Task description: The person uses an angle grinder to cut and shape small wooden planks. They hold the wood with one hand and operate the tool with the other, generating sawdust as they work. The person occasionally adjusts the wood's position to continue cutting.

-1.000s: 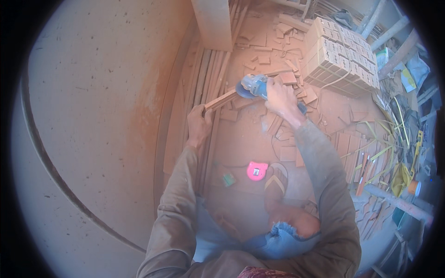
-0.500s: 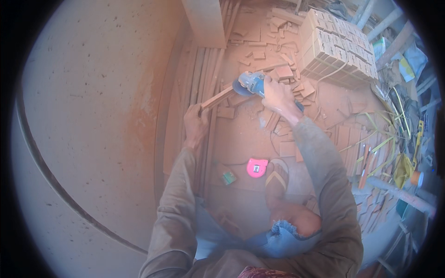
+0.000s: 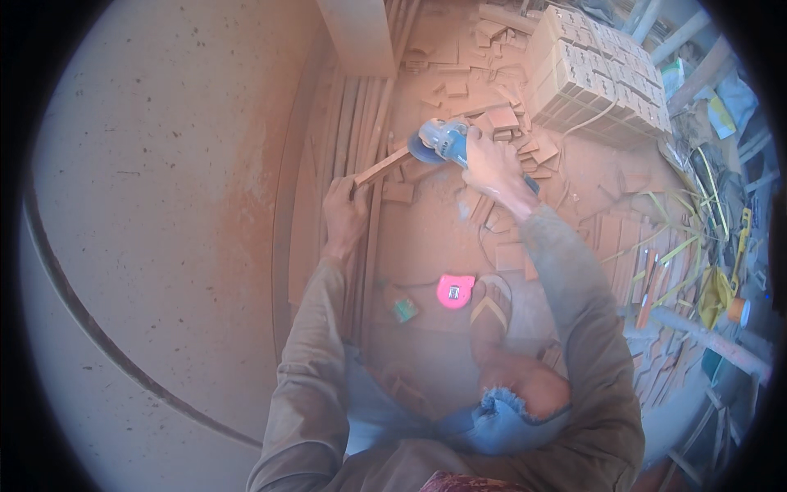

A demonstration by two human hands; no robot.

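Observation:
My right hand (image 3: 494,166) is wrapped round the blue body of an angle grinder (image 3: 453,144), its grey head pointing left. The grinder's dark disc (image 3: 424,148) meets the far end of a narrow reddish tile strip (image 3: 383,168). My left hand (image 3: 344,211) grips the near end of that strip and holds it tilted up to the right. Whether the disc is cutting into the strip or only touching it, I cannot tell. The right hand hides much of the grinder's rear.
Broken tile pieces (image 3: 500,119) litter the dusty floor beyond the grinder. Strapped tile stacks (image 3: 594,82) stand at the far right. A pink tape measure (image 3: 455,291) and a small green box (image 3: 405,309) lie near my sandalled foot (image 3: 491,307). Long bars (image 3: 354,123) run along the left wall.
The grinder's disc and head have shifted slightly left and up against the strip's end. Both hands keep their holds, and the view has moved a little.

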